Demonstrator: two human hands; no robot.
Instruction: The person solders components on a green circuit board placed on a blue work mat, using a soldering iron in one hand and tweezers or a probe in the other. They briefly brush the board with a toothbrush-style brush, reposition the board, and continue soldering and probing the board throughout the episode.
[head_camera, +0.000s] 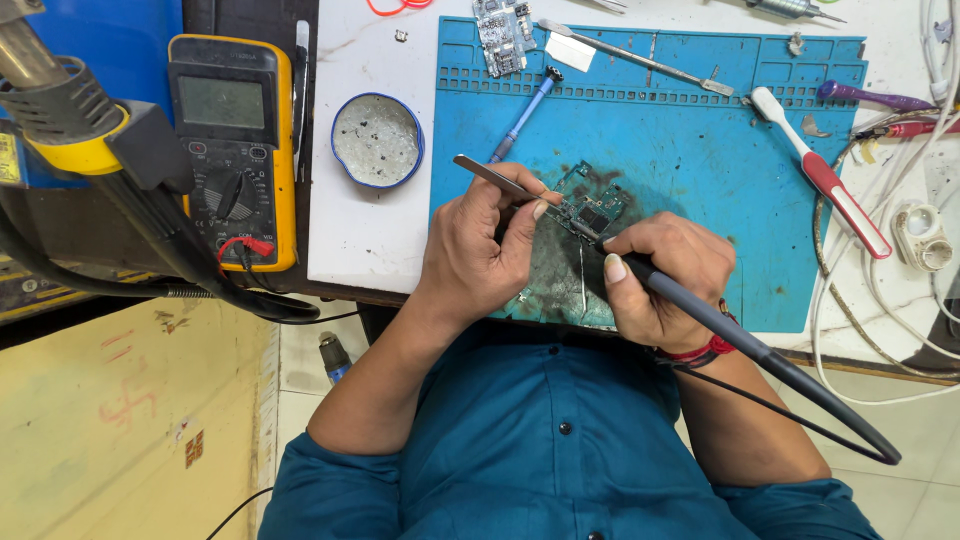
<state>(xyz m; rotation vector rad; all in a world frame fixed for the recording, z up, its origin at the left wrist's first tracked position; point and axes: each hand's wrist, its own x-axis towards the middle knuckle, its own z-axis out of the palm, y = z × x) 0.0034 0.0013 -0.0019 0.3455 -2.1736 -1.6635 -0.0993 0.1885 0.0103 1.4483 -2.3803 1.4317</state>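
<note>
1. The left hand (478, 255) is sitting at about 7 o'clock from the small circuit board (592, 208), its fingers pinching a pair of metal tweezers (497, 178) whose free end is slanting away toward 10 o'clock.
2. The right hand (660, 275) is sitting at about 4 o'clock from the board, its fingers clenching a dark soldering iron (700, 315) like a pen; the tip is meeting the board, and the cable is trailing off toward 4 o'clock past the near edge of the surface.
3. The circuit board is lying on the blue work mat (700, 150), near the mat's near edge, on a dark, soiled patch between the two hands.
4. Open mat is lying at 12 and 1 o'clock from the board; a blue-handled tool (522, 118) is resting at 11 o'clock and a red and white toothbrush (825, 175) at 2 o'clock, near the mat's right edge.
5. A round tin (378, 140) is standing on the white surface (350, 225) just beyond the mat's left edge, with bare white room nearer the person.
6. A yellow multimeter (232, 150) is lying at the surface's left edge, well apart from the hands.
</note>
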